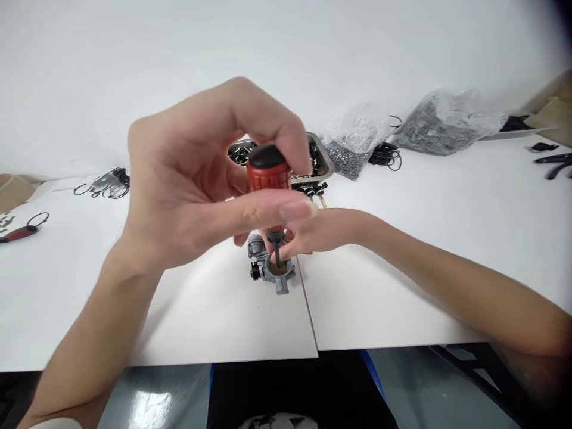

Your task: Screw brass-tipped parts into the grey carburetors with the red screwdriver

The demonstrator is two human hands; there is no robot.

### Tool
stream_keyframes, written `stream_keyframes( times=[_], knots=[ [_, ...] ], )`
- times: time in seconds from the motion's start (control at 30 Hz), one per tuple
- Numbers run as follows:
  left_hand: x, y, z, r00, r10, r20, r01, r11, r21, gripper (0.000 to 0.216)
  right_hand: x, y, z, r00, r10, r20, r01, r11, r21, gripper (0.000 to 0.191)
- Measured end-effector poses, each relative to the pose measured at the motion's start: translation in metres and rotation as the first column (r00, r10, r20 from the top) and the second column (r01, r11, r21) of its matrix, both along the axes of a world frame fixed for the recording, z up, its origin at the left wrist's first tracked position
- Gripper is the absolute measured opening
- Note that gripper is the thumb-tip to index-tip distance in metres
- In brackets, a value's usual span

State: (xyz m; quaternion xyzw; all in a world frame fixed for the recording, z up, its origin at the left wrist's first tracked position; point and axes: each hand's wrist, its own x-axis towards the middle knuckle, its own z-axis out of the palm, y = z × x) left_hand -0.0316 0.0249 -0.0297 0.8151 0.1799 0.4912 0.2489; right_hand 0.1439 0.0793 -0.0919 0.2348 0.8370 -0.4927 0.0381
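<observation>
My left hand [192,161] is wrapped round the red and black handle of a screwdriver [269,176], which stands upright close to the camera. Its shaft points down into the round opening of a grey metal carburetor [281,286] on the white table. Beyond the screwdriver, my right hand [324,229] grips the carburetor from the right and far side, with a finger at the opening's rim. Part of the right hand is hidden behind my left thumb and the handle. Whether the tip sits in a screw or jet is too small to tell.
Behind my hands stands a metal tray [328,164] of small parts, with several black-and-brass pieces [319,190] before it. Plastic bags [451,122] and black cables [386,156] lie at the back right. A red-handled tool [20,233] is at far left, black pliers-like handles [554,164] at far right.
</observation>
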Motion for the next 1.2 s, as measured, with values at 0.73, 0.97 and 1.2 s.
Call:
stream_keyframes(
  times=[0.73,0.97,1.2],
  knots=[
    [-0.013,0.001,0.005,0.976,-0.192,-0.101,0.163,0.957,-0.240,0.028,0.000,0.001,-0.001,0.998,0.031,-0.056,-0.028,0.999,0.047,0.010],
    [-0.010,-0.004,0.003,0.996,-0.066,-0.057,0.049,0.965,-0.257,0.020,0.000,0.001,-0.005,1.000,0.006,-0.030,-0.006,1.000,0.004,0.012],
    [-0.005,0.000,0.001,0.998,0.044,-0.037,-0.048,0.991,-0.125,0.023,0.001,0.001,-0.004,0.999,-0.007,-0.036,0.008,0.999,0.040,0.014]
  ],
)
